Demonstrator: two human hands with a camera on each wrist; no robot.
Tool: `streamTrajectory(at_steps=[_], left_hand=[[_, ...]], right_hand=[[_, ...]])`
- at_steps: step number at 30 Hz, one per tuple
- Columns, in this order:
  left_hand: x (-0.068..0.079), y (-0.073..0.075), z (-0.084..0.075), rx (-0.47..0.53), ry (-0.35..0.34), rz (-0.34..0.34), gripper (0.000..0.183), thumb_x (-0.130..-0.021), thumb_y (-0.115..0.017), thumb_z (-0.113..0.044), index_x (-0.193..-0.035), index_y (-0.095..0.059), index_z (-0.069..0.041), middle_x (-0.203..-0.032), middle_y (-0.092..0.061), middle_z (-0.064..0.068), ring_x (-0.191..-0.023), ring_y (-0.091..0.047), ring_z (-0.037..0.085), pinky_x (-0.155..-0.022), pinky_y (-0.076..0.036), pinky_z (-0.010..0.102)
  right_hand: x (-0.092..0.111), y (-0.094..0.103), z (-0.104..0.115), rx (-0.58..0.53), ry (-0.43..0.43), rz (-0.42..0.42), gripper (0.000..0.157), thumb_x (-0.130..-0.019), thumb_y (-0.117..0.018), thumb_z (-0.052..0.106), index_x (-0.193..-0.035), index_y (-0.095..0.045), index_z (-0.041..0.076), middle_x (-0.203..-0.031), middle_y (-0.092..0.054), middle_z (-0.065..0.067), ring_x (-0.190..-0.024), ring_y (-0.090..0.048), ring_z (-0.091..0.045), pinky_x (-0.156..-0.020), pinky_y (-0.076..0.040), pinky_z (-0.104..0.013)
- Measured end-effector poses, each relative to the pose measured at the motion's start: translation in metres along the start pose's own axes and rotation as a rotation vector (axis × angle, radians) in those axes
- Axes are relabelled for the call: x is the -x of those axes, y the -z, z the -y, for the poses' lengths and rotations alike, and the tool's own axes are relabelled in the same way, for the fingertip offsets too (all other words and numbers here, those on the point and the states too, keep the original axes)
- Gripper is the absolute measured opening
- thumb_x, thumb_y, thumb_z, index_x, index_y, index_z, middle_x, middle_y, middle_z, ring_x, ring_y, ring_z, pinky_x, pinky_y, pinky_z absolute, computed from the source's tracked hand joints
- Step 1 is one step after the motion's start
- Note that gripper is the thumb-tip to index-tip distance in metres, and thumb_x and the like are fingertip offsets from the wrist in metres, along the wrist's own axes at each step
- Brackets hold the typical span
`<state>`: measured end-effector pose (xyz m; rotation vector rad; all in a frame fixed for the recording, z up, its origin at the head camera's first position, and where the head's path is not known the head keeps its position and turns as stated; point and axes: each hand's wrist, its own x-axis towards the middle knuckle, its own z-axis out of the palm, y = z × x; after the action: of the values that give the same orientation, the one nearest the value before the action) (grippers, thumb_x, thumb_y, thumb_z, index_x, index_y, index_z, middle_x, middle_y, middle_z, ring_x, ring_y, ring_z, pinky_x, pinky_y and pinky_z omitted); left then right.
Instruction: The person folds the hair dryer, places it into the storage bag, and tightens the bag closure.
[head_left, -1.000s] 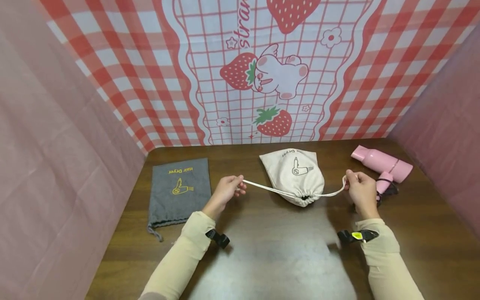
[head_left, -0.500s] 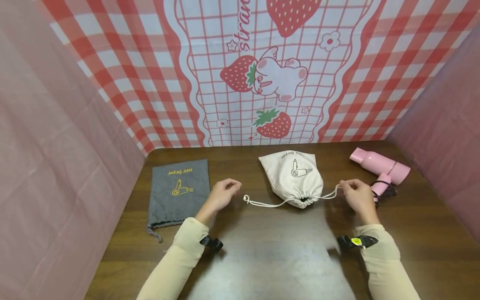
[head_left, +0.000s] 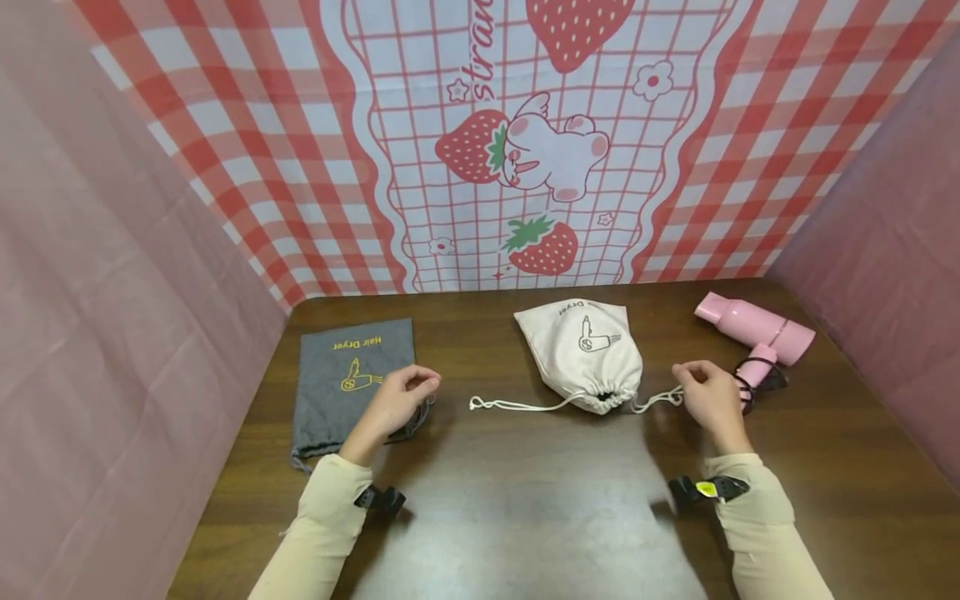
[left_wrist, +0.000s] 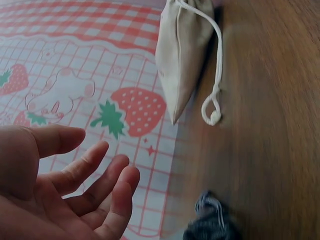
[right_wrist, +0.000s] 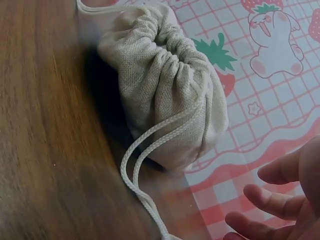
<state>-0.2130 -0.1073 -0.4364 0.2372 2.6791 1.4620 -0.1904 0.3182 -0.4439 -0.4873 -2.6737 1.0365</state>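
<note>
A cream drawstring bag (head_left: 585, 354) with a hair dryer print lies on the table, its mouth gathered nearly closed and bulging. Its white cord (head_left: 517, 406) trails out to both sides, one knotted end on the left. My left hand (head_left: 390, 408) hovers over the right edge of a flat grey drawstring bag (head_left: 318, 400); in the left wrist view its fingers (left_wrist: 120, 200) are loosely bent and hold nothing. Beside the cord's right end is my right hand (head_left: 712, 404). The right wrist view shows its fingers (right_wrist: 270, 202) spread apart, with the cord (right_wrist: 150, 135) lying away from them.
A pink hair dryer (head_left: 757, 329) with a black cable (head_left: 745, 377) round its handle lies at the back right, just beyond my right hand. Pink cloth walls (head_left: 885, 275) flank the wooden table (head_left: 525, 500), and a strawberry-print cloth (head_left: 480, 233) hangs behind.
My left hand let go of the cord's left end, which dropped to the table, and moved left over the grey bag. The right hand released the cord's right end and stayed near it.
</note>
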Motion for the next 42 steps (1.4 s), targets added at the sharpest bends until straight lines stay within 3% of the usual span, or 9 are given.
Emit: streamTrajectory(at_steps=[6,13,16,20,24,30,42], left_hand=[[0.005,0.010,0.007,0.021,0.013,-0.010,0.021,-0.088,-0.057,-0.019,-0.100,-0.064,-0.003,-0.093,-0.066,0.014,-0.075,-0.056,0.010,-0.069,-0.043,0.022],[0.008,0.020,0.013,0.011,0.028,-0.040,0.022,-0.088,-0.056,-0.019,-0.101,-0.064,-0.003,-0.094,-0.066,0.014,-0.072,-0.052,0.006,-0.067,-0.043,0.021],[0.009,0.021,0.016,0.013,0.022,-0.048,0.023,-0.088,-0.057,-0.020,-0.101,-0.064,-0.002,-0.094,-0.066,0.014,-0.073,-0.053,0.007,-0.067,-0.043,0.021],[0.011,0.023,0.019,0.026,0.036,-0.065,0.023,-0.087,-0.057,-0.019,-0.100,-0.064,-0.001,-0.092,-0.065,0.016,-0.072,-0.054,0.010,-0.066,-0.043,0.021],[0.012,0.025,0.023,0.043,0.078,-0.078,0.023,-0.088,-0.057,-0.020,-0.101,-0.064,-0.002,-0.095,-0.065,0.015,-0.072,-0.052,0.005,-0.066,-0.044,0.020],[0.013,0.029,0.027,0.048,0.086,-0.092,0.024,-0.088,-0.056,-0.019,-0.103,-0.063,-0.001,-0.098,-0.064,0.017,-0.073,-0.051,0.003,-0.066,-0.044,0.021],[0.016,0.035,0.031,0.001,0.102,-0.117,0.024,-0.087,-0.058,-0.020,-0.102,-0.063,-0.002,-0.095,-0.065,0.015,-0.071,-0.050,0.006,-0.064,-0.041,0.020]], right_hand=[[0.000,0.004,0.006,-0.021,0.006,-0.037,0.038,-0.090,-0.047,0.033,-0.102,-0.062,0.000,-0.099,-0.063,-0.022,-0.087,-0.054,-0.029,-0.067,-0.035,-0.030],[0.004,0.001,0.023,-0.055,0.125,-0.040,0.032,-0.089,-0.051,0.029,-0.095,-0.064,-0.001,-0.091,-0.065,-0.020,-0.070,-0.048,-0.008,-0.063,-0.036,-0.023],[0.007,-0.005,0.028,-0.054,0.163,-0.024,0.031,-0.089,-0.051,0.029,-0.093,-0.065,0.002,-0.090,-0.066,-0.018,-0.070,-0.049,-0.012,-0.062,-0.036,-0.022],[0.011,-0.016,0.034,-0.074,0.203,-0.001,0.027,-0.088,-0.053,0.026,-0.089,-0.065,0.003,-0.082,-0.066,-0.015,-0.063,-0.048,-0.006,-0.059,-0.037,-0.021],[0.015,-0.026,0.041,-0.079,0.234,0.029,0.024,-0.088,-0.054,0.025,-0.088,-0.065,0.003,-0.078,-0.065,-0.013,-0.062,-0.048,-0.006,-0.060,-0.037,-0.023],[0.019,-0.034,0.052,-0.080,0.246,0.028,0.022,-0.087,-0.055,0.023,-0.088,-0.065,0.003,-0.079,-0.066,-0.014,-0.066,-0.051,-0.012,-0.063,-0.039,-0.026],[0.027,-0.047,0.073,-0.140,0.301,0.050,0.017,-0.085,-0.057,0.020,-0.083,-0.065,0.005,-0.074,-0.065,-0.010,-0.061,-0.049,-0.002,-0.061,-0.039,-0.020]])
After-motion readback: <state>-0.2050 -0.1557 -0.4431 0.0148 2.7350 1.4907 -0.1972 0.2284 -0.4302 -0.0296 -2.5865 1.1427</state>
